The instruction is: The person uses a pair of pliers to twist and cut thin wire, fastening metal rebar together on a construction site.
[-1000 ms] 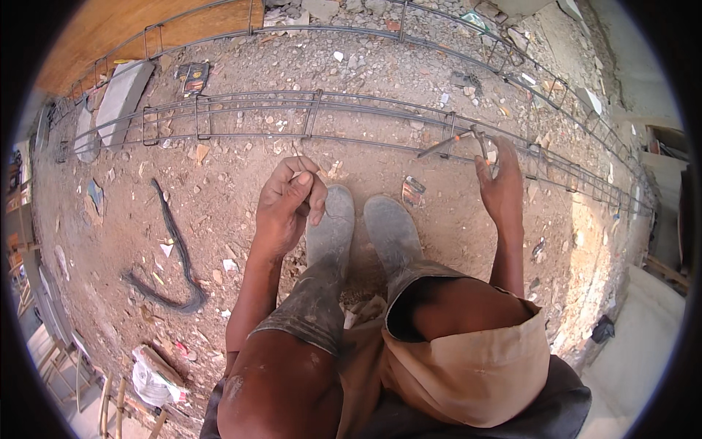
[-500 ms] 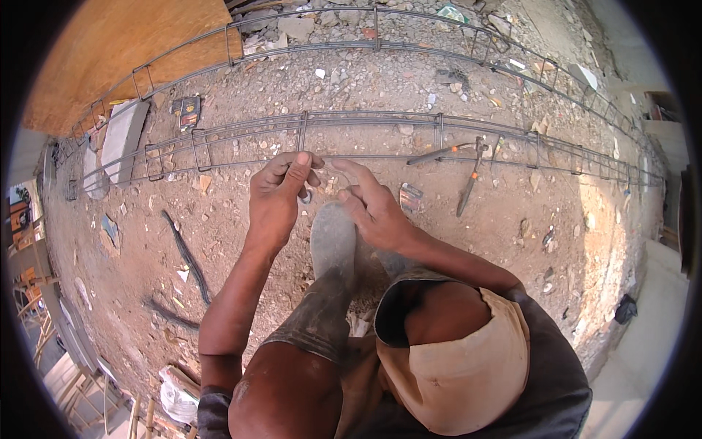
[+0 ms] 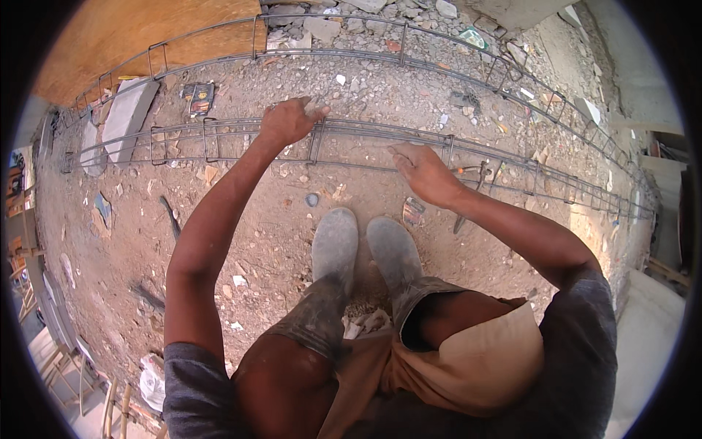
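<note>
Two hands (image 3: 287, 122) (image 3: 430, 175) near rebar cage (image 3: 316, 140)

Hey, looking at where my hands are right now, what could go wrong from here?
Your bare left hand and right hand are right by the steel cage, so its bars might scratch or pinch skin. What look like pliers lie near your right hand and could get knocked. The ground is littered and uneven, so the cage might shift if pushed.

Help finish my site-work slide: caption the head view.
Left hand and right hand, held apart at a steel rebar cage, above dusty grey boots on debris-strewn ground.
</note>
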### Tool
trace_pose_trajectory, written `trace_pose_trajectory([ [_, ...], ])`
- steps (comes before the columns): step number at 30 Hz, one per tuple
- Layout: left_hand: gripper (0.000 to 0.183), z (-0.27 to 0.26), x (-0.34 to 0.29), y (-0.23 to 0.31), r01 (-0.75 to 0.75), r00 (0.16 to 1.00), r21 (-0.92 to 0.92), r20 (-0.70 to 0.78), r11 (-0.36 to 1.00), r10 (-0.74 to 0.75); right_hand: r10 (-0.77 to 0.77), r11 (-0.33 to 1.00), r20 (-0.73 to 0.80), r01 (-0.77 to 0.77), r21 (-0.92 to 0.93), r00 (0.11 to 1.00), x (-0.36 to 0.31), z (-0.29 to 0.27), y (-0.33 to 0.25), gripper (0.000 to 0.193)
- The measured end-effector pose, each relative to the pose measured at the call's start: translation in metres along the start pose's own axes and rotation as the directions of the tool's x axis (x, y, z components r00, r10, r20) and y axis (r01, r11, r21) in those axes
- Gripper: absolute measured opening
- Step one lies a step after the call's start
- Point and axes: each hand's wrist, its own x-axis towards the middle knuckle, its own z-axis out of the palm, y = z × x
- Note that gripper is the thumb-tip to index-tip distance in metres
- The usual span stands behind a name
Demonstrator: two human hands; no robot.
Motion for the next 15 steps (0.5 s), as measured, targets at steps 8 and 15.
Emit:
trace_pose_trajectory([
  [8, 0.072, 0.048, 0.032, -0.027, -0.059, 0.995, 0.025, 0.085, 0.998, 0.056, 0.499, 0.592, 0.399, -0.639, 0.491, 0.769, 0.013, 0.061, -0.004, 0.033],
  [15, 0.054, 0.046, 0.043, -0.025, 0.036, 0.994, -0.069, 0.110, 0.997, -0.028, 0.571, 0.130, 0.574, -0.755, 0.643, 0.587, 0.022, 0.097, -0.035, 0.033],
])
